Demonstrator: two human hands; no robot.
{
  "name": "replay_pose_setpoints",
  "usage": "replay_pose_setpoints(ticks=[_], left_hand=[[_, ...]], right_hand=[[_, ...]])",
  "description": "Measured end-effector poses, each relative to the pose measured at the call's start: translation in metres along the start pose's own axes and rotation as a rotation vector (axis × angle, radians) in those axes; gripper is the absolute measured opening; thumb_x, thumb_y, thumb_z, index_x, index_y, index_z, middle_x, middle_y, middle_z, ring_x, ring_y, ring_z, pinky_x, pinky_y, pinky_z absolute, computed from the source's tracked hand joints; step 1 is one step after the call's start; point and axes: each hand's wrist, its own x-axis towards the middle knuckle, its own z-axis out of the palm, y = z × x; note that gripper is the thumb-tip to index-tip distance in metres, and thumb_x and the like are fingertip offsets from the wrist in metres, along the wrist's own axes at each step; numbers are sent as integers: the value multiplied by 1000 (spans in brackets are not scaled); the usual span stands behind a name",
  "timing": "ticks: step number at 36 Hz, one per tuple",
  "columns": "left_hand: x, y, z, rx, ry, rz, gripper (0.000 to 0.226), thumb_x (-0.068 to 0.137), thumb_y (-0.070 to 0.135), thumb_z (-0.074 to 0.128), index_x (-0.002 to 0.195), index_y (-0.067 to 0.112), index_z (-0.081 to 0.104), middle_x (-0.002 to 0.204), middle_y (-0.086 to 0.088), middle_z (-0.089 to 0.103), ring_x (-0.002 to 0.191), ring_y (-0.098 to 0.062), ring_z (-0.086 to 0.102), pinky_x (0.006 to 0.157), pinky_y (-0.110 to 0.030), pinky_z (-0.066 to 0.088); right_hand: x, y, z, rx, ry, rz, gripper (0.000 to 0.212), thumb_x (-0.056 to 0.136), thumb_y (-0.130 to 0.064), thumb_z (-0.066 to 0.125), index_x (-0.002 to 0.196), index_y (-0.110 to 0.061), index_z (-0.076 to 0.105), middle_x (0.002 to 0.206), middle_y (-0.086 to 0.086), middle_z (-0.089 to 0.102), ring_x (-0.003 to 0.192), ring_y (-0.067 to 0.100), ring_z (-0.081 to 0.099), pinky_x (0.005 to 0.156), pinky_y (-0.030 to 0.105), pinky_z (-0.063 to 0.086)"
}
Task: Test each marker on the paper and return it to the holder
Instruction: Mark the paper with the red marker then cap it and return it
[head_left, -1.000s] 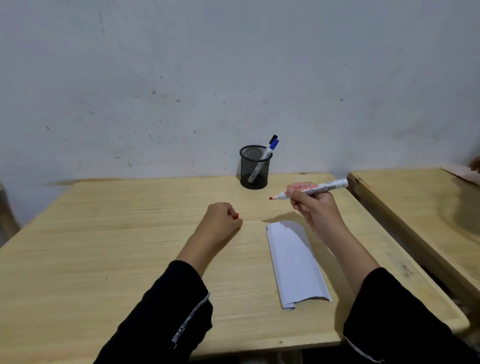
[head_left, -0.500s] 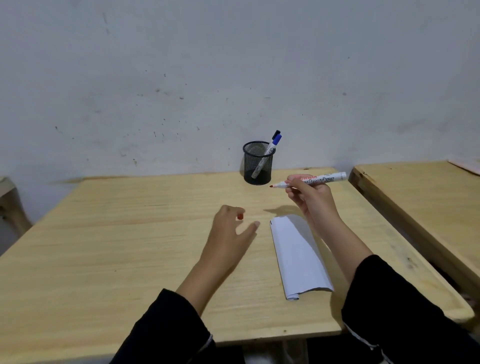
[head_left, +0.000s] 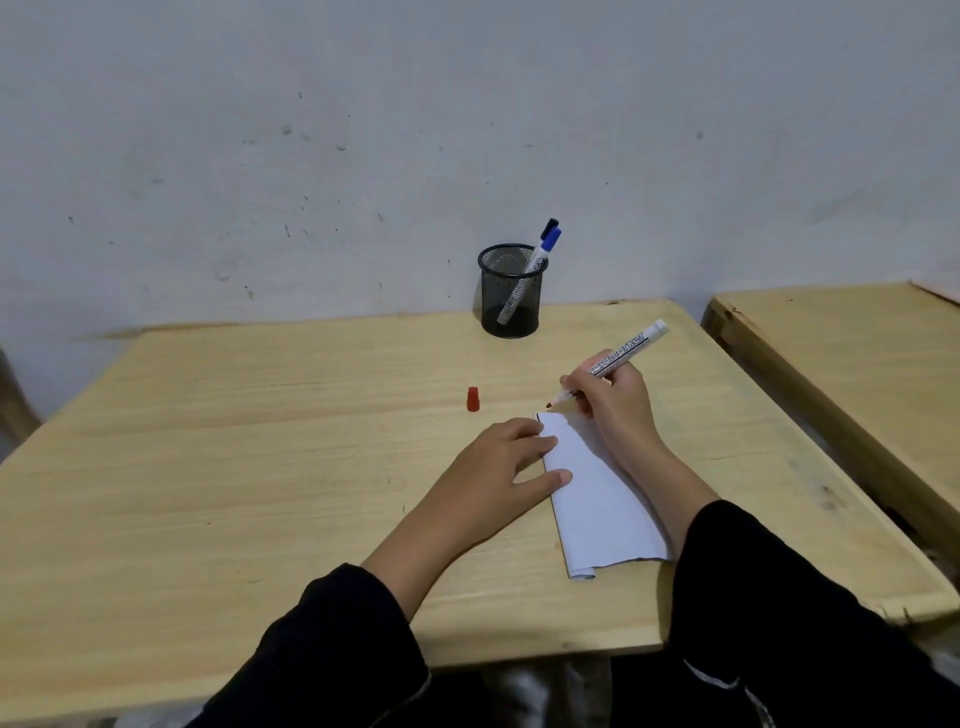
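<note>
A red cap stands upright on the wooden table. The left hand lies flat, fingers spread, pinning the folded paper. Behind, a mesh holder keeps 2 capped markers leaning right. The right hand clamps the red marker, tip down-left at the paper's far corner; whether it touches is unclear.

the table is pale yellow wood with a streaky grain, and the paper is plain white. the holder is black mesh; the loose cap is red. the held marker is white with black lettering, and both sleeves are black.
</note>
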Motion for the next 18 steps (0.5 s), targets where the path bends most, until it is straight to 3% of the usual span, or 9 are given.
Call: replay_pose_setpoints(ticks=[4, 9, 18], left_hand=[[0, 1, 0, 11, -5, -4, 51, 87, 50, 54, 132, 27, 53, 143, 14, 42, 124, 2, 37, 93, -15, 28], [0, 2, 1, 31, -13, -8, 50, 88, 49, 53, 132, 27, 52, 143, 12, 42, 125, 0, 37, 93, -15, 28], [0, 3, 0, 39, -18, -17, 49, 88, 47, 54, 133, 26, 52, 143, 12, 42, 127, -1, 36, 93, -15, 26]], right_hand=[[1, 2, 3, -74, -22, -29, 9, 78, -9, 63, 77, -9, 54, 73, 8, 59, 63, 16, 57, 49, 14, 43], [3, 5, 3, -84, -51, -27, 9, 79, -10, 64, 78, -8, 55, 73, 6, 59, 56, 6, 57, 50, 14, 42], [4, 8, 5, -101, -64, -40, 11, 81, -11, 64, 82, -7, 54, 81, 11, 60, 63, 12, 54, 48, 8, 40]])
